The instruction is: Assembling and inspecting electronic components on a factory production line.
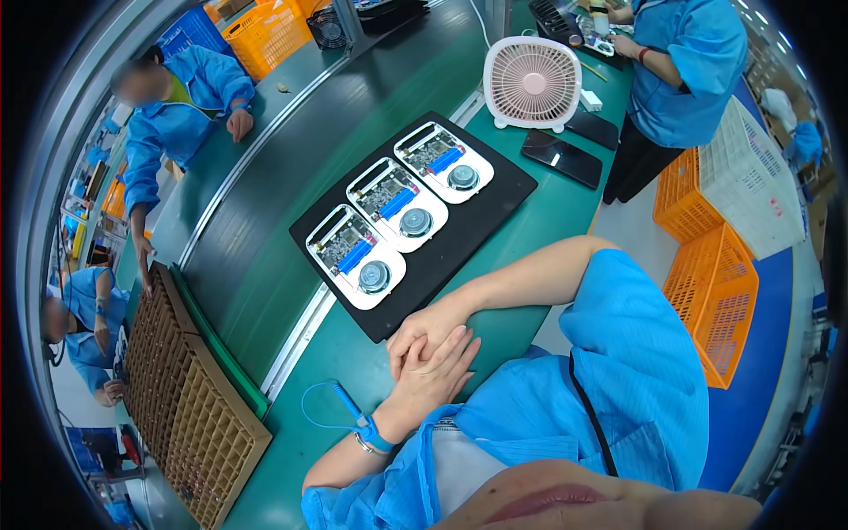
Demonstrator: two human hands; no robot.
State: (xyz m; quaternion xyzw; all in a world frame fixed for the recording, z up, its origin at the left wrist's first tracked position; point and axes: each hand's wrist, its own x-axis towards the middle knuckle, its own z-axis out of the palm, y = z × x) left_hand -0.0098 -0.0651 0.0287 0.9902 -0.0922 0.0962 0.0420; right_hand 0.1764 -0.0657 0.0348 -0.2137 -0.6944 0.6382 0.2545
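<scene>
My hands rest together at the near edge of a black mat point(473, 243). My left hand point(439, 369), with a blue wrist strap point(373, 435) and coiled cord, has its fingers stretched out beside my right hand. The fingers of my right hand point(422, 332) curl against my left hand; part of that contact is hidden. Neither hand touches the three white housings point(389, 300) lying in a slanted row on the mat. Each housing holds a green circuit board point(343, 245), a blue rectangular part point(356, 256) and a round grey metal part point(374, 277).
A pink fan point(533, 84) and dark phones point(562, 159) occupy the bench's far right. A brown partitioned tray point(199, 415) lies left, beside a dark green conveyor belt point(256, 238). Orange crates point(711, 296) stand at right. Co-workers in blue point(685, 79) work nearby.
</scene>
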